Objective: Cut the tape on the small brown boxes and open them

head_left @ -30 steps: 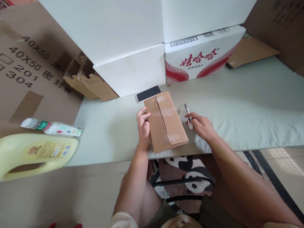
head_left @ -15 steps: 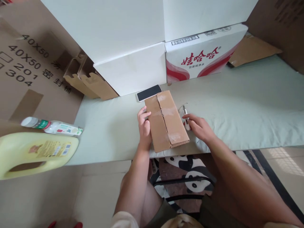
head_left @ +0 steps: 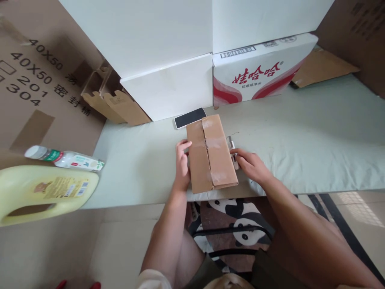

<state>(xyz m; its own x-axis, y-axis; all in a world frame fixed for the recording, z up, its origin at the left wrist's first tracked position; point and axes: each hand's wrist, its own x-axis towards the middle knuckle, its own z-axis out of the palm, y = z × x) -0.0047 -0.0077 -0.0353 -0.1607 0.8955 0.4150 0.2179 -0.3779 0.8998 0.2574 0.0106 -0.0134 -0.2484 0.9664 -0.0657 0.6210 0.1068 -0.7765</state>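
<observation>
At the front edge of the cloth-covered table [head_left: 300,140], squarely before you in the head view: a small brown carton [head_left: 213,154], its seamed and taped face toward the camera. Long axis runs away from you, far end leaning slightly left, near end close to the table's edge. The seam follows that same line, with shiny tape patches across it.

Your left hand [head_left: 182,162] is against the carton's left long side, fingers bent, one fingertip up at the edge of the face. Bracing or truly gripping — cannot tell.

Your right hand [head_left: 252,165] is just off the opposite long side, fingers closed around a slim white-and-metal tool [head_left: 231,143], likely a utility knife. Tool points away from you, roughly in line with the carton's right edge; contact with the side cannot be made out, nor whether a blade is out.

Key relation, as I judge it: the carton sits between your two hands, left hand nearer because it touches, right hand beside it with the tool — so tool and seam run nearly parallel, with the right half of the face between them.

Beyond the carton's far end, a phone [head_left: 190,118] lies flat, partly overlapped by a corner in this view; touching or not, unclear.
</observation>
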